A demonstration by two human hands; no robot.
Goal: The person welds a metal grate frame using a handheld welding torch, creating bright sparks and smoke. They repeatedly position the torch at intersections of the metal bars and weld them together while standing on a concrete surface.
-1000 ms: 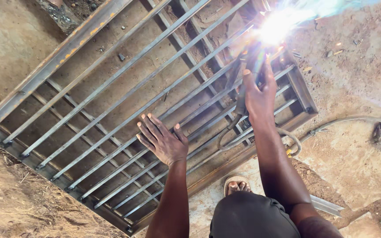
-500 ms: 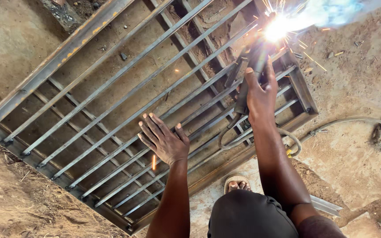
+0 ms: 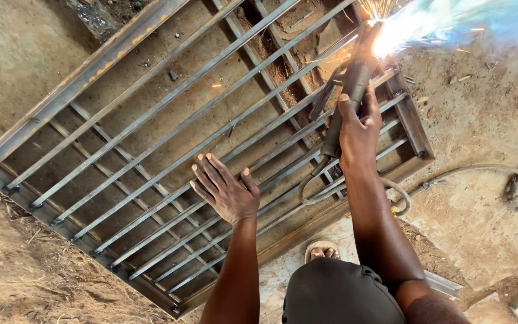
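My right hand (image 3: 360,129) was clenched on the welding holder (image 3: 346,99) sparking at the grille's (image 3: 151,138) far corner, my left hand (image 3: 226,192) lay spread on its bars, where I judged heat could burn it.

No packages, labels, signs or screens in view.

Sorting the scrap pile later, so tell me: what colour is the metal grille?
Dull grey steel bars with rusty brown patches, seen in the head view.
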